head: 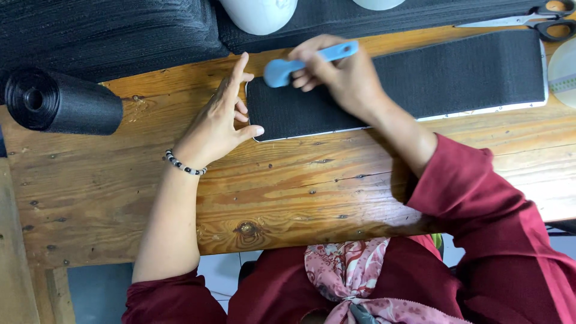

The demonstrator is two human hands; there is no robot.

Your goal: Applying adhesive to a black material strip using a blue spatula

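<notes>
Right hand (pixel 339 72) curled tight around a light blue brush (pixel 300 63), handle poking out past the knuckles toward the upper right, broad head pressed down on the left end of a long black fabric strip (pixel 456 75). Strip laid flat over a pale backing board (pixel 480 112), only a thin white edge peeking out along the near side and at the rounded left corner. All of it resting on a knotty wooden table (pixel 270 192), just beyond the middle of the tabletop.

Left hand (pixel 219 123) spread wide, holding nothing, fingers fanned and straight, thumb tip (pixel 255 130) touching the strip's near left corner, index finger pointing up toward the brush head. Beaded bracelet (pixel 183 164) at that wrist, dark red sleeves on both arms.

Off to the far left, a roll of black material (pixel 60 102) lying on its side, well apart from the hands. Stacked black fabric (pixel 108 36) along the far edge. Scissors (pixel 534 21) at the top right corner, just beyond the strip's far end.
</notes>
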